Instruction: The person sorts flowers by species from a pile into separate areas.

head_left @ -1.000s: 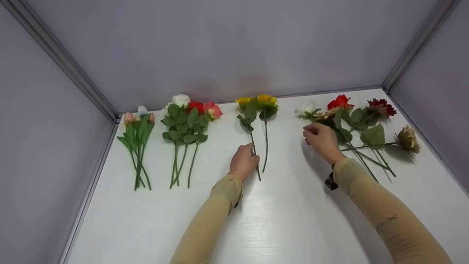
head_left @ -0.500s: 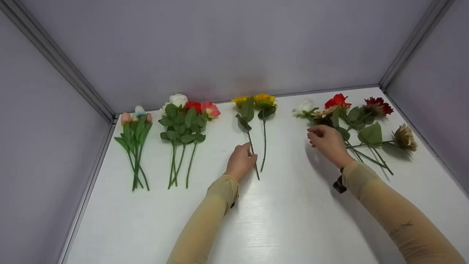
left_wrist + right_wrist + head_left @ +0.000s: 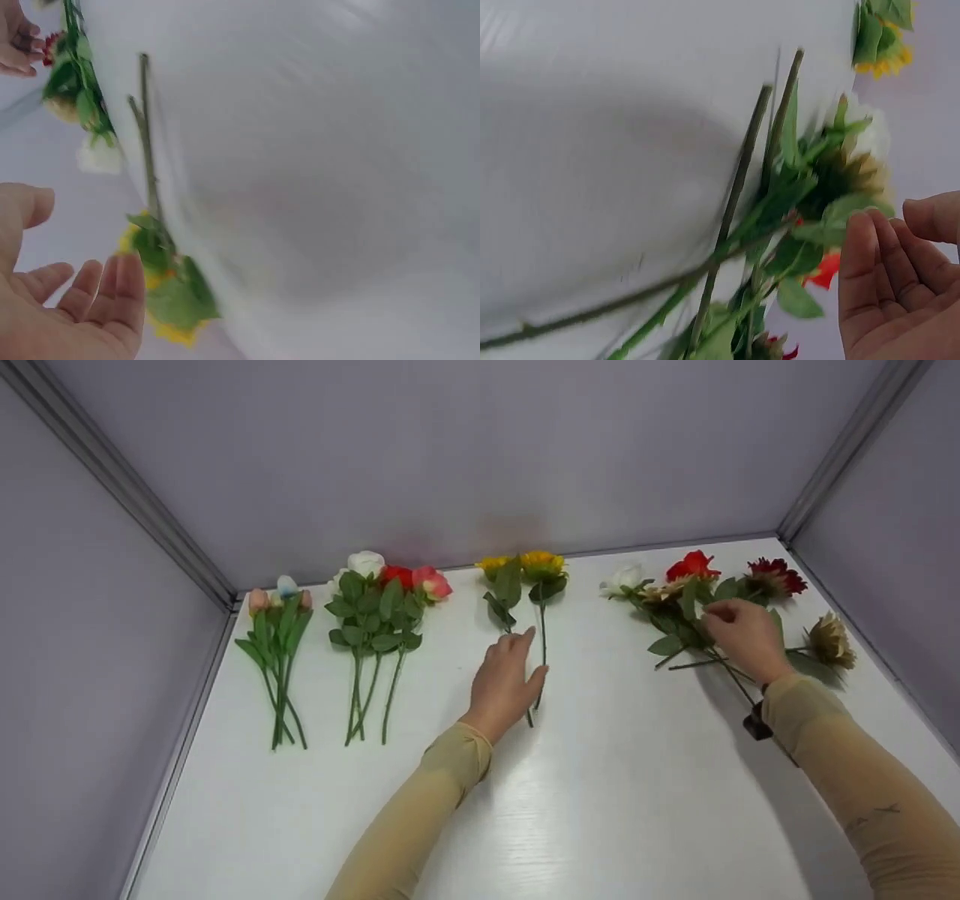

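Two yellow flowers [image 3: 525, 564] lie side by side at the back middle of the white table [image 3: 600, 810]. My left hand [image 3: 510, 675] lies over their stems with straight fingers and grips nothing; in the left wrist view its palm [image 3: 82, 300] is open beside the yellow flowers [image 3: 169, 300]. My right hand [image 3: 739, 631] hovers over a loose pile with a red flower [image 3: 691, 565], a white flower [image 3: 624, 579], a dark red flower [image 3: 776, 576] and a beige flower [image 3: 829, 639]. In the right wrist view its fingers [image 3: 892, 277] are loosely curved next to the leaves [image 3: 810, 225], holding nothing.
A bunch of white, red and pink roses [image 3: 382, 600] and a bunch of small tulips [image 3: 277, 622] lie at the back left. Grey walls close in the table at the back and both sides. A dark watch [image 3: 754, 726] sits on my right wrist.
My left hand has let go of the yellow flower's stem and spread its fingers flat. My right hand has moved right, from the pile's left edge to its middle.
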